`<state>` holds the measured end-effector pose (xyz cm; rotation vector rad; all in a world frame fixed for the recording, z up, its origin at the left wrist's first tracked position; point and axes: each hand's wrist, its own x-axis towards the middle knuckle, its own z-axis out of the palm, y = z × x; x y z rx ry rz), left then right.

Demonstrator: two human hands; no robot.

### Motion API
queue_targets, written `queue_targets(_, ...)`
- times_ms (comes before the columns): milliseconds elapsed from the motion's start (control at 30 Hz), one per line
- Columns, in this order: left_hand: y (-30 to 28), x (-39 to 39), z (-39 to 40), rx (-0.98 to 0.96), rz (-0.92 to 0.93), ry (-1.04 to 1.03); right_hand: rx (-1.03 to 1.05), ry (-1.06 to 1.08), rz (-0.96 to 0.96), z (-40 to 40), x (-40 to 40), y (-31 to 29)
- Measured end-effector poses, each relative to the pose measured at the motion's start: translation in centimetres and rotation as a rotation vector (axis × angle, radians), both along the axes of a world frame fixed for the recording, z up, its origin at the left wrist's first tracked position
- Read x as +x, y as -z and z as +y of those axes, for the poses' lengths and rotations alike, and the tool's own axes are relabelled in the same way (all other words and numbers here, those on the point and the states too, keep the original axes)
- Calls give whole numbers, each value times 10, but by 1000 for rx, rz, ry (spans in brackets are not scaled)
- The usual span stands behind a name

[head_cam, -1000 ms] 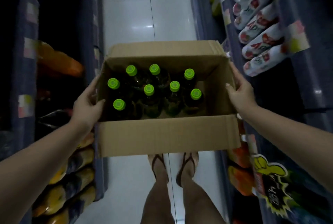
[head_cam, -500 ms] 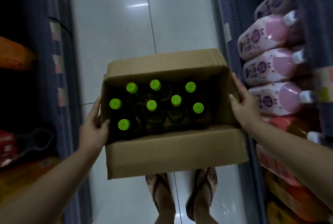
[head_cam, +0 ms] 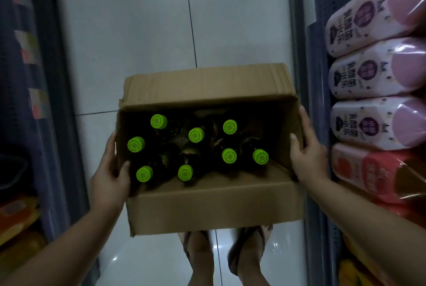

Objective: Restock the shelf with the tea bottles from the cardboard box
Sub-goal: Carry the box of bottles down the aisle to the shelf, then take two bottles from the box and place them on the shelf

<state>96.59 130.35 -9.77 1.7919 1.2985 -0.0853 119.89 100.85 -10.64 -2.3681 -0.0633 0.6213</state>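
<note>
Head view: taking the cardboard box as my landmark and reading left to right, I see a dark shelf unit with pale price tags well to the left of the box, and orange packs low on it. My left hand clasps the box's left wall, thumb hooked over the rim inside and fingers on the outside, so that grip is clenched on the box. Inside the box stand the tea bottles, eight of them by their bright green caps, upright and dark-bodied, grouped toward the left and middle, leaving bare cardboard at the right end. The box's flaps are folded outward and it is held above the white tiled floor; below its near edge I see two feet in sandals. My right hand grips the right wall the same way, thumb inside. Just right of the box, the shelf carries pink bottles lying on their sides, with a red one beneath.
</note>
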Motion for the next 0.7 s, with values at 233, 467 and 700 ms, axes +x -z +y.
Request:
queue_targets(233,-12,4,5,-88,24,34,-19,-62,103,7,-1,-15)
queue_targets(467,-76,49,-15,117,-157,110,43,-2,-37,16,-18,-56)
queue_targets(700,-73,134,-90,-397,-383,183,169,-13,177,23,-47,-59)
